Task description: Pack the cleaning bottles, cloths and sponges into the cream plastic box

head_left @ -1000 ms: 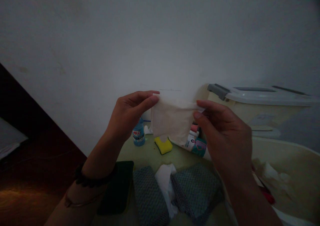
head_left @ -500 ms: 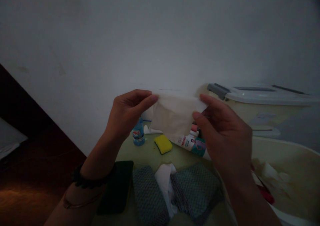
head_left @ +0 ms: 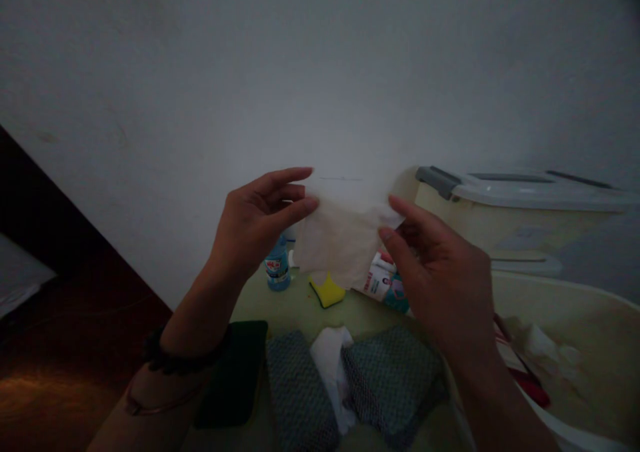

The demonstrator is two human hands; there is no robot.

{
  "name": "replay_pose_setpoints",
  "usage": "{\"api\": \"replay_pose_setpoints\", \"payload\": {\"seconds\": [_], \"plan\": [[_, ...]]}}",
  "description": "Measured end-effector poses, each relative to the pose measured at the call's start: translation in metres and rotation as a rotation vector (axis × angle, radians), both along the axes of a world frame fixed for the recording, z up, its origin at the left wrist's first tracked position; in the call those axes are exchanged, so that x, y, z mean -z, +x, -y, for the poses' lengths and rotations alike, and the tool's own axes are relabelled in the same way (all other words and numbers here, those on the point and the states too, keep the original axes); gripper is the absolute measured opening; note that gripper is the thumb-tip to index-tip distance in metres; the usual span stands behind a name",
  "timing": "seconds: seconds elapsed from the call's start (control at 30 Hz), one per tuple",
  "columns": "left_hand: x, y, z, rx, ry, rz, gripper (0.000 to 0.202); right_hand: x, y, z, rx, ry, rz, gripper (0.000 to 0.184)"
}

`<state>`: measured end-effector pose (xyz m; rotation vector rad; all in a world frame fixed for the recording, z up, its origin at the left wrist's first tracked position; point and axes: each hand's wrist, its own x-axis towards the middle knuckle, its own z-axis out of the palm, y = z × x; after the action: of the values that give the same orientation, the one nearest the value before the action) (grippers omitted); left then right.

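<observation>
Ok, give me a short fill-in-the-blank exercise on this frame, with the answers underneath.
1. The pale cloth is held up between the left hand and the ____.
2. The upper face of the sponge is ____.
3. The upright bottle looks mostly ____.
4. The dark beaded bracelet is on the ____ wrist.

Missing words: right hand; yellow; blue; left.

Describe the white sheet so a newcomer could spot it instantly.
Start at the pale wall behind the tabletop. In front of it, the left hand and right hand hold a thin white sheet between them. Unlike the rumpled white cloth lying on the tabletop, it is held up and spread.
</observation>
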<state>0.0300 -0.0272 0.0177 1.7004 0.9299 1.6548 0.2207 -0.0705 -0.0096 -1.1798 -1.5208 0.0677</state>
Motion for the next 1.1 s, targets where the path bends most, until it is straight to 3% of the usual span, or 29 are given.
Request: {"api": "replay_pose_setpoints", "payload": {"seconds": [0.2,0.3,0.53,0.77,0.97,1.1], "plan": [[-0.002,0.000,0.004,-0.262,0.156,-0.323,0.024,-0.001,-0.001,-0.003,0.066,0.068,0.246,0.040],[-0.003,0.002,0.007,-0.333,0.213,-0.420,0.022,-0.001,-0.001,-0.004,0.076,0.063,0.310,0.039],[-0.003,0.000,0.008,-0.377,0.250,-0.489,0.017,-0.001,-0.001,-0.005,0.034,0.029,0.263,0.040],[-0.007,-0.001,0.009,-0.280,0.154,-0.433,0.018,-0.003,0.001,0.000,0.025,0.045,0.115,0.030],[-0.007,0.000,0.011,-0.385,0.169,-0.516,0.027,0.000,0.000,-0.004,0.109,0.118,0.235,0.033],[-0.006,0.001,0.011,-0.418,0.240,-0.531,0.018,-0.001,-0.002,-0.006,0.164,0.199,0.321,0.035]]}}
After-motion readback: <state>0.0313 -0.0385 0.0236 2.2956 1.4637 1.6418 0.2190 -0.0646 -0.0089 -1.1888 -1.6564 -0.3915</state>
